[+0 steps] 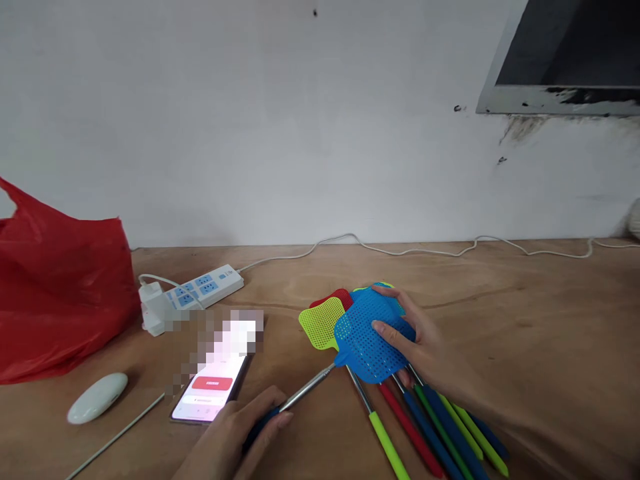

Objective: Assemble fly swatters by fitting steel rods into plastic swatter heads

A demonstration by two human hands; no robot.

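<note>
My left hand (240, 423) is closed around the dark blue grip of a fly swatter with a silver shaft. The perforated blue head of this fly swatter (367, 340) lies over several others. My right hand (425, 340) grips that head at its right side, thumb on the upper face; some of its fingers are hidden. Under it, a yellow-green fly swatter (323, 323) and a red swatter head (340, 297) show at the left. Below my right hand, a red handle (410, 427) and several blue, green and yellow-green handles fan out toward me.
A lit phone (213, 390), partly pixelated, lies left of my left hand. Beyond it are a white power strip (215, 287) with a plugged-in charger, a white oval object (97, 399) and a red plastic bag (65, 293). A thin cable runs along the wall.
</note>
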